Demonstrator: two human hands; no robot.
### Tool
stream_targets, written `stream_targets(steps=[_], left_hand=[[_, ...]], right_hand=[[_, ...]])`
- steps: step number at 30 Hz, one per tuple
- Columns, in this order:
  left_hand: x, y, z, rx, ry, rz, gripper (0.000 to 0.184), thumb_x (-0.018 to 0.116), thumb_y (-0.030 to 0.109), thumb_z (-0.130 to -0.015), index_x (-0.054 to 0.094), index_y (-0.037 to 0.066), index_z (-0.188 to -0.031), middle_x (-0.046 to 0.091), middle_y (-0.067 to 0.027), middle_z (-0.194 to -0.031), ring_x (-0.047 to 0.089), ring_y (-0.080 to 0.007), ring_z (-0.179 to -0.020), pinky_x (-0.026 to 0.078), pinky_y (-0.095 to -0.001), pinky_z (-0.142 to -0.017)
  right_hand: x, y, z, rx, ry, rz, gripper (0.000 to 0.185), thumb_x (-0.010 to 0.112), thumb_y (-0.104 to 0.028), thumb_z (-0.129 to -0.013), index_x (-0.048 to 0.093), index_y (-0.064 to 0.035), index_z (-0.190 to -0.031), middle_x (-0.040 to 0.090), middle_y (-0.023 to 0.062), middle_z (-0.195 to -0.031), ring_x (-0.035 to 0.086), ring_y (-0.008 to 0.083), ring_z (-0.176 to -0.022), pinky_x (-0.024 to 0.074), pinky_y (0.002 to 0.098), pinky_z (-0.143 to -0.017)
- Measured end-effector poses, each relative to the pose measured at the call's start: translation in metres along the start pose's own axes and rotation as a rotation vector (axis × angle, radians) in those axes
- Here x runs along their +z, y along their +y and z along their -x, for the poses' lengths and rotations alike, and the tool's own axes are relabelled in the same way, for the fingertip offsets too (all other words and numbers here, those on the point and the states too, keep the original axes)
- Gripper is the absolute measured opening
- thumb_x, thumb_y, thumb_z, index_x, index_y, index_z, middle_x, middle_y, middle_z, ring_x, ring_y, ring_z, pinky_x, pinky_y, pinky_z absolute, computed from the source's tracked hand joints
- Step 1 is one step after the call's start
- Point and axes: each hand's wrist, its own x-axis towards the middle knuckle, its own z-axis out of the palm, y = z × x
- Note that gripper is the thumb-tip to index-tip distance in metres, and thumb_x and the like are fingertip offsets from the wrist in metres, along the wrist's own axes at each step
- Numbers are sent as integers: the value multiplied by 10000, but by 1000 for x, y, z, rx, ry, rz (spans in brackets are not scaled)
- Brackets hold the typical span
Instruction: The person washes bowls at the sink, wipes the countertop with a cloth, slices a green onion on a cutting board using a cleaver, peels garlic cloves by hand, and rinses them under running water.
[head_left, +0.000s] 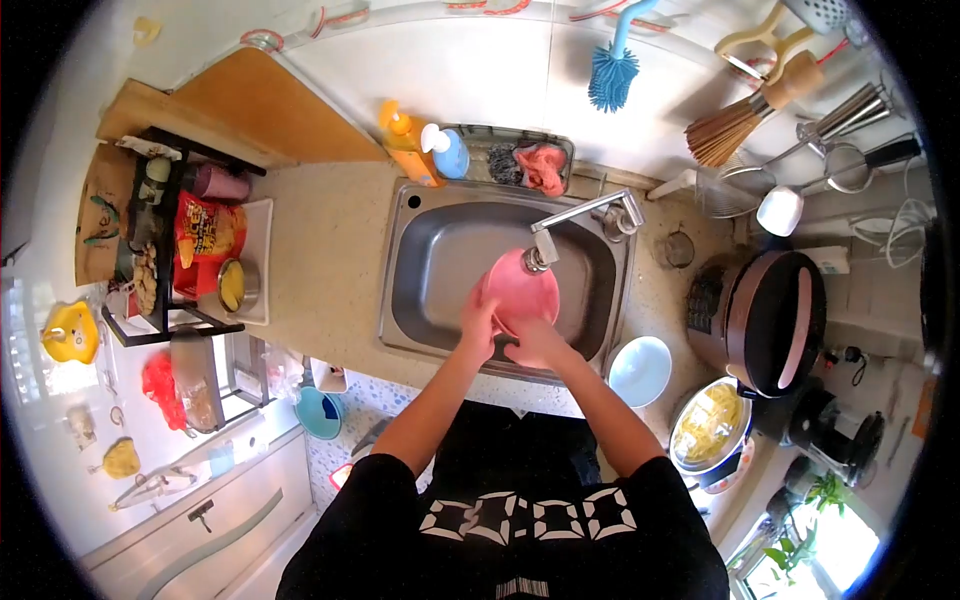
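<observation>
A pink bowl (527, 287) is held tilted under the faucet (541, 250), above the steel sink (408, 300). My left hand (479, 326) is closed on the bowl's left side. At the near rim, my right hand (537, 343) grips the bowl, its thumb outside and its other fingers partly hidden. The faucet head overlaps the bowl's far edge; whether water is running, I cannot tell.
Right of the sink stand a pale blue bowl (640, 371), a pot with yellow food strips (708, 425) and a dark-lidded cooker (777, 323). Behind the sink are an orange bottle (408, 150), a blue pump bottle (450, 155) and a rack with a pink cloth (541, 168).
</observation>
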Motion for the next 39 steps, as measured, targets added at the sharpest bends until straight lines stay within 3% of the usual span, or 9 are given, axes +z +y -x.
stream_targets(steps=[3,7,10,13,23,27,30,35,39], left_hand=[[-3,-11,-9,46,-16,11,612,597,101,-889,462,91,-1487,621,-79,-1288,678,-155,-1008,584,-247,-663],[-8,-9,-6,30,28,-118,604,617,82,-894,461,79,-1477,631,-70,-1250,678,-156,-963,562,-243,-671],[4,-1,2,-1,123,-119,637,643,71,-864,456,70,-1473,633,-75,-1226,669,-183,-978,559,-282,-751],[-4,-21,-13,95,233,-195,699,696,96,-819,448,66,-1472,638,-112,-1222,667,-232,-984,554,-339,-836],[-10,45,11,762,376,-1416,934,837,229,-597,501,143,-1464,522,-192,-1186,556,-363,-1110,480,-446,-968],[-51,56,1,776,422,-1287,848,780,136,-678,481,97,-1471,556,-163,-1224,579,-329,-1122,486,-398,-997],[-93,60,-18,564,305,-327,738,748,123,-768,482,102,-1457,563,-144,-1300,584,-261,-1178,504,-362,-995],[-143,109,11,261,342,141,395,542,271,-968,545,89,-1318,690,-54,-1126,725,-196,-858,614,-339,-603],[-204,128,15,340,258,230,479,503,326,-1012,510,49,-1403,639,-147,-1324,673,-293,-1147,629,-443,-847]], right_hand=[[7,10,-36,-38,5,-213,627,690,-419,-809,580,-115,-1346,675,161,-1208,616,326,-1179,303,543,-1128],[0,16,-25,-196,463,408,619,634,-550,-865,592,-162,-1345,670,169,-1220,598,358,-1189,268,555,-1134],[-10,11,-25,233,-149,224,605,611,-536,-911,558,-183,-1400,643,164,-1291,573,348,-1241,224,628,-1141],[26,43,-31,202,-155,-61,588,598,-490,-952,535,-148,-1426,618,163,-1330,552,350,-1276,173,669,-1160],[19,7,155,256,1032,378,719,707,-145,-775,493,-79,-1458,524,194,-1403,474,423,-1297,330,599,-1106],[31,46,202,770,1276,428,838,697,-129,-759,375,-74,-1530,449,245,-1401,447,452,-1282,381,576,-1066],[54,100,218,936,1397,37,716,680,-102,-843,396,-11,-1494,474,266,-1377,485,477,-1239,427,578,-1048],[64,142,229,873,1374,-929,489,572,19,-854,554,36,-1343,652,158,-1248,642,280,-1133,509,415,-999],[52,116,221,739,1338,-938,477,528,56,-842,581,25,-1315,672,120,-1192,658,233,-1057,524,359,-930]])
